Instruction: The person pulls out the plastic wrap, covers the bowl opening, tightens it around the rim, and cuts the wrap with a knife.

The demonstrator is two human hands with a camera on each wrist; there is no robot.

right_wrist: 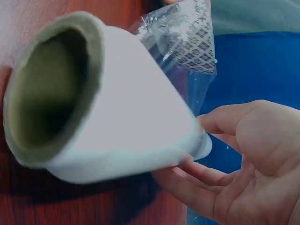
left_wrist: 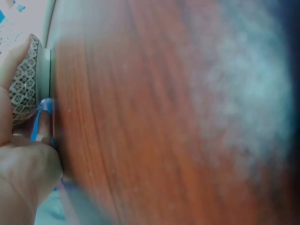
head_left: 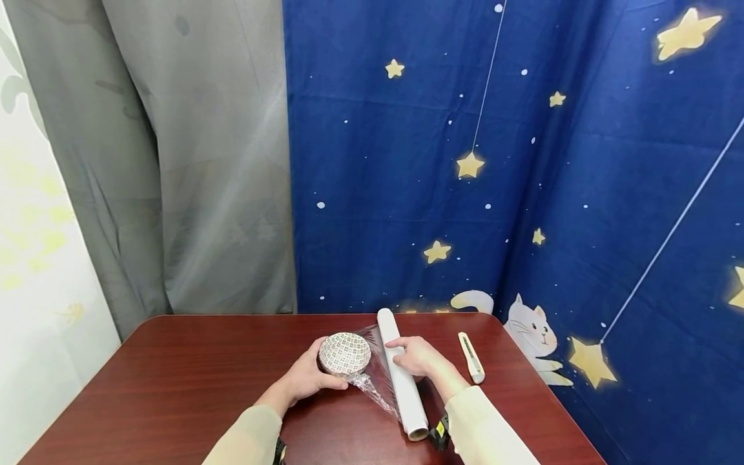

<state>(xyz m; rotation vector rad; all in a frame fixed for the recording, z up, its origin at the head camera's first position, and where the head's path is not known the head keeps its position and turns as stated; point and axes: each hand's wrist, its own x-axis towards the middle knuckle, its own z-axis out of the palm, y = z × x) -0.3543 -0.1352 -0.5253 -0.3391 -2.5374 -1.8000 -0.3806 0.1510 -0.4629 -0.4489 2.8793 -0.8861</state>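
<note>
head view: left hand (head_left: 308,376) on a patterned bowl (head_left: 345,354), right hand (head_left: 417,356) on a white roll (head_left: 409,399).
the left hand's fingers curl round the bowl's left side, thumb along its near side; the bowl sits on the table (head_left: 203,368), well in from the left edge and nearer the far edge. clear film (head_left: 378,391) stretches, wrinkled, from bowl to roll. the roll lies slantwise, one end by the far edge, its hollow end toward the near side, pinched between the right hand's thumb and fingers. a pale utility knife (head_left: 471,358) lies near the table's right edge, toward the far right corner.
</note>
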